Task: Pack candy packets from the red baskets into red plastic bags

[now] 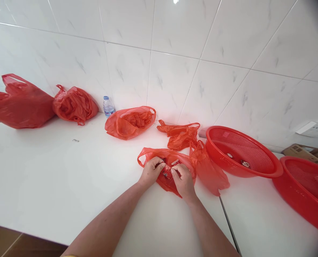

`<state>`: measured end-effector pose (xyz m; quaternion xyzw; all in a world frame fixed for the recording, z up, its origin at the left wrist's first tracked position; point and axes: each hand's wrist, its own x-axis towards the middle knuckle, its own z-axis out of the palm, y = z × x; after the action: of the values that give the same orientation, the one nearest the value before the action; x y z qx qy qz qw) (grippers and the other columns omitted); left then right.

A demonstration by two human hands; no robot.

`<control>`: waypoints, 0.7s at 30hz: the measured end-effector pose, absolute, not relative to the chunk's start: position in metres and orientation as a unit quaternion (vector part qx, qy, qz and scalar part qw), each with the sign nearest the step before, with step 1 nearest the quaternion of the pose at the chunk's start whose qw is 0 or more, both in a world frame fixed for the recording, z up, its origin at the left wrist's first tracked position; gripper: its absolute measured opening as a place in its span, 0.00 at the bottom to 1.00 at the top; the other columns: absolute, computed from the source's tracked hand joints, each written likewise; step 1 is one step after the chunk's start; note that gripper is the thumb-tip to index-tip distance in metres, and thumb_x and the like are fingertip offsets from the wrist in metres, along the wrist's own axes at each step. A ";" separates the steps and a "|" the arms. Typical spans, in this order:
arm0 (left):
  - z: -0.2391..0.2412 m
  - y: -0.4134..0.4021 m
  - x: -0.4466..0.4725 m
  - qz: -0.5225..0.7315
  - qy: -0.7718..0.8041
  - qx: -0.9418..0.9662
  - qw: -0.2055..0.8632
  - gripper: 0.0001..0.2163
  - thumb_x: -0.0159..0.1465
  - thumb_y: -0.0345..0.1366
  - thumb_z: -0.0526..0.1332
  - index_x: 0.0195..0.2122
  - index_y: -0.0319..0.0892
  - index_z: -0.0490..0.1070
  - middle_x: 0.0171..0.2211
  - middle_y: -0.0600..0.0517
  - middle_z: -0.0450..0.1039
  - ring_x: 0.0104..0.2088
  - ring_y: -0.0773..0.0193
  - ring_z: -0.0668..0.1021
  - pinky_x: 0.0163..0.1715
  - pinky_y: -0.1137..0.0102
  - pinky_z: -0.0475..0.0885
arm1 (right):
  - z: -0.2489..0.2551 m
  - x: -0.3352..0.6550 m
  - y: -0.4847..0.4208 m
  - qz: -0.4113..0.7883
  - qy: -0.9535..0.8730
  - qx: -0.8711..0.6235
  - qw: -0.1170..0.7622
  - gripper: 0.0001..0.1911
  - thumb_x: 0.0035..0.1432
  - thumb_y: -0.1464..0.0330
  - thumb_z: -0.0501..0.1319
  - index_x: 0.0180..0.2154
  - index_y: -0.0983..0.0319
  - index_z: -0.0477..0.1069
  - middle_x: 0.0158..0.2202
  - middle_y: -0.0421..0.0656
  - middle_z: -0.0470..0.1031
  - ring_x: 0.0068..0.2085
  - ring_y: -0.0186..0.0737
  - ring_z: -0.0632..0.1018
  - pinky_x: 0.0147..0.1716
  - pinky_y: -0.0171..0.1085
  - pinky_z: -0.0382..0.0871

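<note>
My left hand [150, 173] and my right hand [184, 181] are close together over an opened red plastic bag [172, 187] on the white table. Thumb and fingers of each hand pinch a small red-and-white packet [168, 167], one end apiece. Its exact kind is too small to tell. Inside the bag, beneath my fingers, lie several red printed packets [166, 175], partly covered by the hands. Against the bag's right side rests another crumpled red plastic bag [211, 171].
Behind are a flattened red bag [182, 137], a rolled-open red bag [129, 123] and a water bottle [108, 107]. Two stuffed red bags [22, 103] stand at the left. To the right are a red basket [242, 150] with small items inside, a second basket [303, 192] and a cardboard box [309, 153].
</note>
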<state>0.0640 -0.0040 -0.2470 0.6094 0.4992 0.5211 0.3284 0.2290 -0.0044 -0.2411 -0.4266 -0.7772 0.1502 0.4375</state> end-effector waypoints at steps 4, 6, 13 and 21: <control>-0.246 -0.005 0.065 0.528 0.479 0.608 0.350 0.06 0.61 0.38 0.57 0.34 0.42 0.70 0.33 0.52 0.73 0.34 0.64 0.73 0.35 0.69 0.69 | -0.241 0.229 -0.004 0.150 -0.775 -0.429 0.439 0.11 0.60 0.69 0.51 0.26 0.59 0.65 0.26 0.40 0.70 0.33 0.38 0.70 0.34 0.38 0.65; -0.246 -0.006 0.065 0.530 0.476 0.608 0.351 0.05 0.60 0.37 0.58 0.34 0.42 0.70 0.34 0.52 0.73 0.35 0.64 0.73 0.36 0.69 0.69 | -0.242 0.229 -0.004 0.153 -0.774 -0.429 0.439 0.11 0.61 0.69 0.51 0.26 0.59 0.65 0.27 0.40 0.70 0.33 0.39 0.70 0.35 0.39 0.65; -0.249 -0.003 0.066 0.570 0.446 0.555 0.410 0.06 0.60 0.36 0.58 0.27 0.41 0.67 0.27 0.55 0.68 0.29 0.68 0.70 0.32 0.72 0.66 | -0.240 0.228 -0.006 0.165 -0.778 -0.422 0.436 0.10 0.62 0.67 0.52 0.28 0.59 0.66 0.28 0.40 0.69 0.34 0.39 0.69 0.36 0.39 0.64; -0.247 -0.004 0.068 0.603 0.438 0.520 0.417 0.07 0.59 0.37 0.58 0.26 0.41 0.65 0.24 0.57 0.64 0.26 0.69 0.67 0.29 0.72 0.64 | -0.239 0.222 -0.007 0.176 -0.779 -0.410 0.441 0.11 0.63 0.67 0.51 0.28 0.60 0.64 0.28 0.41 0.68 0.33 0.39 0.69 0.36 0.39 0.63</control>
<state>0.0681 -0.0043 -0.2469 0.5198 0.4384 0.6030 0.4170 0.2224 -0.0068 -0.2392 -0.4099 -0.7789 0.1764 0.4407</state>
